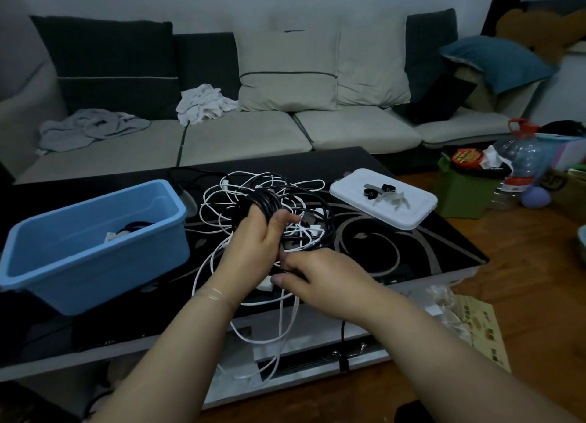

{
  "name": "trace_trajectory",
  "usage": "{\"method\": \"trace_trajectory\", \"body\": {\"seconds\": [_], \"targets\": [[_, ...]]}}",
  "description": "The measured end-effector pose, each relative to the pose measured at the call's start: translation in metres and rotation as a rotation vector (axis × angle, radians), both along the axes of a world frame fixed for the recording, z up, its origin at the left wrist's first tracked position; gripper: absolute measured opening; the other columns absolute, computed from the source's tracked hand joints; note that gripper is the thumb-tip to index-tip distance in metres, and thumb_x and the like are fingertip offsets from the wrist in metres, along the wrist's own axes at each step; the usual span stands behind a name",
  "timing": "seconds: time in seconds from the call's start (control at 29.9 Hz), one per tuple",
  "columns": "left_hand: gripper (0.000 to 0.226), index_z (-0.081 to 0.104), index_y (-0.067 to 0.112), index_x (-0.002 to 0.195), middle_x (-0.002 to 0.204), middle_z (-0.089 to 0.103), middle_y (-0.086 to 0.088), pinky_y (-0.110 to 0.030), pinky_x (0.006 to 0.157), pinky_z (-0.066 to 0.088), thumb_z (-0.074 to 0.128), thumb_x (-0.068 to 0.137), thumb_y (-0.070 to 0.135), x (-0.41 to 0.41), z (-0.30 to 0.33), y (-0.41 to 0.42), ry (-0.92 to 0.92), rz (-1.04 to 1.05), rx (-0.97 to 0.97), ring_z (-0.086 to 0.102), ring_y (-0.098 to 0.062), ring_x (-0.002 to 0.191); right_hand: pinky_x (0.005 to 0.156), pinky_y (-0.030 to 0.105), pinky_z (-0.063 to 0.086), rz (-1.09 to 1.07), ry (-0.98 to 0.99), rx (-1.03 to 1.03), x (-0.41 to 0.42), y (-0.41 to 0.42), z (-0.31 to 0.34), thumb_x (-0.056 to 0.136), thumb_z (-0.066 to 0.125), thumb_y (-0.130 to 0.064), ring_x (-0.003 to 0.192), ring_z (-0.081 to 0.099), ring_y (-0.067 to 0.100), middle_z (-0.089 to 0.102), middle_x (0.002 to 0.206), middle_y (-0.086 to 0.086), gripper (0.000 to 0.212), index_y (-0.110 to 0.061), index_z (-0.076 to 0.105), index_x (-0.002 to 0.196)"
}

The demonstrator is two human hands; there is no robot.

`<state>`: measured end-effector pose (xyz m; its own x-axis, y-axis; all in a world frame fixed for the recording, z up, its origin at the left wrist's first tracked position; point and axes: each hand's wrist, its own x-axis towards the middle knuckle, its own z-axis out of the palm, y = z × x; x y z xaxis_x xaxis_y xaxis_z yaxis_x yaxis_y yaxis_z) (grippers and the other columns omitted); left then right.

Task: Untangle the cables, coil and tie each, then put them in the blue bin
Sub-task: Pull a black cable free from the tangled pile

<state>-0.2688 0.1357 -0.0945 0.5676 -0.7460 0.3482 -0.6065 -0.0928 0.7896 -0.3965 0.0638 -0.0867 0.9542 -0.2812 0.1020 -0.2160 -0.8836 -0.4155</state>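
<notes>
My left hand point(253, 248) grips a coil of black cable point(258, 202) held up over the dark table point(412, 248). Just below it, my right hand point(320, 277) pinches the black cable where it leaves the coil. Behind and under both hands lies a tangle of white and black cables point(295, 219); white loops hang over the table's front edge. The blue bin point(95, 248) stands on the table at the left, with a coiled dark cable point(133, 226) and a white piece inside.
A white lid or tray point(412, 213) holding black ties and pale ties lies at the table's back right. A sofa point(253, 131) with cushions and cloths runs behind. Bottles, a green box and paper stand on the wooden floor at the right.
</notes>
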Motion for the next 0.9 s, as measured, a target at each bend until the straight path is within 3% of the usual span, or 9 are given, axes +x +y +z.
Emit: {"method": "trace_trajectory", "body": {"seconds": [0.1,0.17,0.3,0.37,0.47,0.6,0.8,0.9], "targets": [[0.063,0.058,0.014,0.111,0.095,0.067,-0.007,-0.041,0.081,0.047,0.025,0.090,0.063,0.006,-0.004,-0.002,-0.209,0.031,0.220,0.064,-0.022,0.086,0.052,0.030,0.034,-0.039,0.000,0.035,-0.003,-0.010,0.001,0.095,0.049,-0.045,0.056,0.046,0.006,0.051,0.062,-0.005,0.021,-0.029,0.055,0.082],[0.062,0.055,0.012,0.108,0.098,0.066,-0.007,-0.042,0.079,0.048,0.020,0.093,0.061,0.008,-0.003,-0.001,-0.306,0.008,0.338,0.063,-0.028,0.091,0.057,0.030,0.039,-0.058,-0.003,0.105,-0.006,-0.017,0.001,0.094,0.051,-0.044,0.061,0.050,0.005,0.056,0.068,-0.007,0.016,-0.034,0.053,0.082],[0.075,0.048,0.017,0.091,0.082,0.062,0.003,-0.036,0.074,0.045,0.007,0.077,0.078,0.002,0.001,0.008,-0.279,-0.122,0.481,0.061,-0.023,0.081,0.063,0.028,0.041,-0.140,-0.064,0.114,-0.013,-0.029,0.007,0.084,0.062,-0.050,0.070,0.053,0.003,0.059,0.073,-0.012,0.019,-0.033,0.056,0.080],[0.081,0.049,0.019,0.085,0.077,0.062,0.003,-0.036,0.072,0.046,0.011,0.071,0.089,-0.002,0.001,0.010,-0.234,-0.189,0.495,0.061,-0.020,0.076,0.066,0.030,0.044,-0.238,-0.162,0.130,-0.017,-0.039,0.010,0.074,0.069,-0.053,0.071,0.056,0.005,0.061,0.073,-0.011,0.028,-0.028,0.056,0.075],[0.082,0.052,0.014,0.087,0.067,0.062,0.001,-0.037,0.064,0.049,0.021,0.073,0.089,-0.008,0.002,0.008,-0.177,-0.258,0.483,0.060,-0.013,0.059,0.070,0.028,0.048,-0.255,-0.345,0.338,-0.020,-0.055,0.012,0.078,0.073,-0.038,0.073,0.059,0.004,0.065,0.074,-0.009,0.016,-0.026,0.062,0.077],[0.063,0.060,0.006,0.096,0.047,0.054,-0.001,-0.025,0.050,0.045,0.025,0.094,0.059,-0.027,0.008,0.006,0.073,-0.373,0.433,0.053,-0.020,0.044,0.063,0.009,0.040,-0.187,-0.480,0.454,-0.017,-0.059,0.011,0.084,0.070,-0.018,0.064,0.052,-0.004,0.061,0.073,-0.009,0.010,-0.019,0.062,0.079],[0.061,0.069,0.011,0.109,0.042,0.041,-0.007,-0.021,0.044,0.036,0.019,0.102,0.045,-0.032,0.017,0.006,0.481,-0.496,0.165,0.037,-0.017,0.035,0.059,0.006,0.040,-0.248,-0.597,0.521,-0.014,-0.076,0.006,0.092,0.060,-0.016,0.060,0.053,-0.010,0.058,0.067,-0.011,0.015,-0.020,0.059,0.078],[0.060,0.069,0.005,0.109,0.039,0.035,-0.005,-0.017,0.037,0.027,0.023,0.098,0.041,-0.029,0.023,0.004,0.860,-0.616,-0.073,0.029,-0.014,0.028,0.057,0.016,0.042,-0.261,-0.506,0.474,-0.007,-0.080,-0.007,0.097,0.054,-0.021,0.060,0.055,-0.001,0.064,0.065,-0.013,0.020,-0.023,0.060,0.078]]}}
